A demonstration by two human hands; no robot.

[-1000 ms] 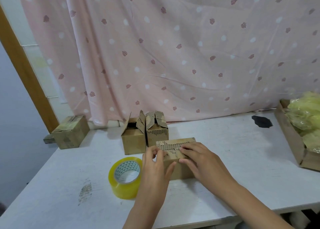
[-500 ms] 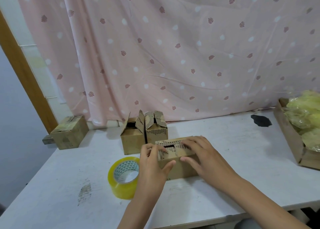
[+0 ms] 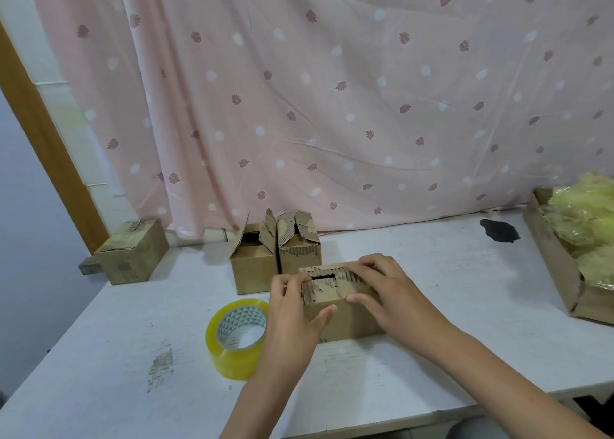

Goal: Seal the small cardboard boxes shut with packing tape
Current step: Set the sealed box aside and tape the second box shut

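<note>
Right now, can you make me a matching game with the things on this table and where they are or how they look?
Things:
1. tape roll
2. box under the hands
3. two boxes behind it
4. box at the far left

States:
A. flaps standing open
B. yellow, lying beside the left hand
C. closed, off by the wooden post
D. flaps pressed down by the left hand and right hand

Pairs: 1-B, 2-D, 3-A, 4-C

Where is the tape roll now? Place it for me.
In the head view, the yellow tape roll lies flat on the white table, just left of the left hand and the box being closed.
</note>
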